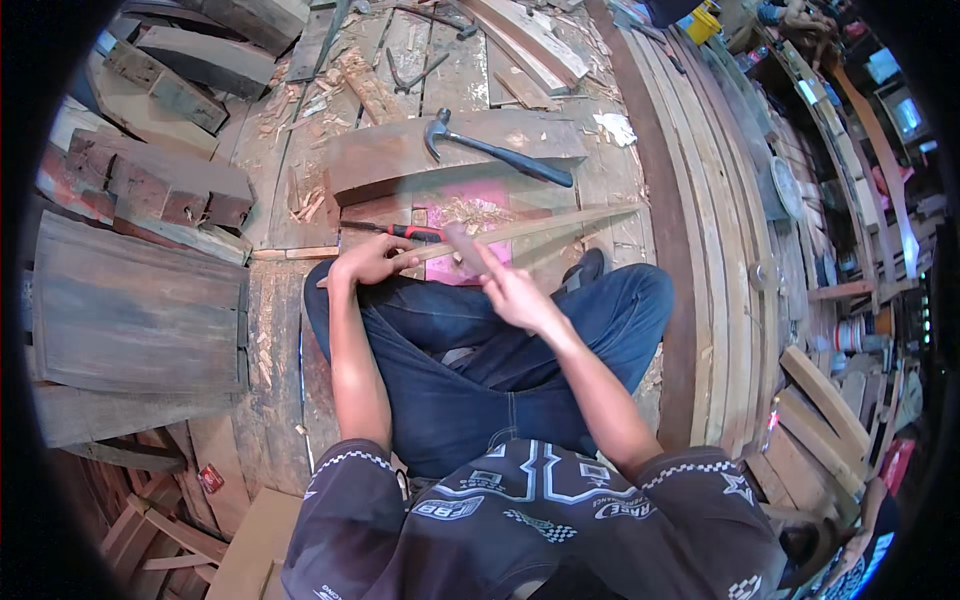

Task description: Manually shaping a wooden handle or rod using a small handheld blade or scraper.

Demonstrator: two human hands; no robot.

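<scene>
One right hand (515, 295): fingers clamped on a flat brown piece (464, 248); piece blurred, type unclear. Clock centre for everything below.
Left hand (368, 260): between 9 and 10 o'clock, fingers clamped on the near end of the wooden strip.
Wooden strip (562, 222): long, pale, narrow; runs slantwise from the left hand, past the brown piece, out to 2 o'clock. Brown piece is over it; can't tell if touching.
Red-black handled tool (415, 233): 10 o'clock, just beyond left hand, thin end toward 9.
Pink sheet (440, 271): 11 to 12, partly under the strip, wood shavings (470, 211) on top.
Timber block (380, 166): 11 to 12, thick, lying beyond the sheet.
Hammer (505, 156): 12, claw type, dark handle, lying on the block.
Hinged tool (408, 80): 11, two legs spread, on the plank floor (283, 360).
Long planks (715, 270): around 3, side by side.
Wide board (135, 300): 9, weathered grey-brown.
Bucket (703, 24): 1, yellow.
Jeans (425, 320): 6 to 9 and 4, legs crossed, person seated.
</scene>
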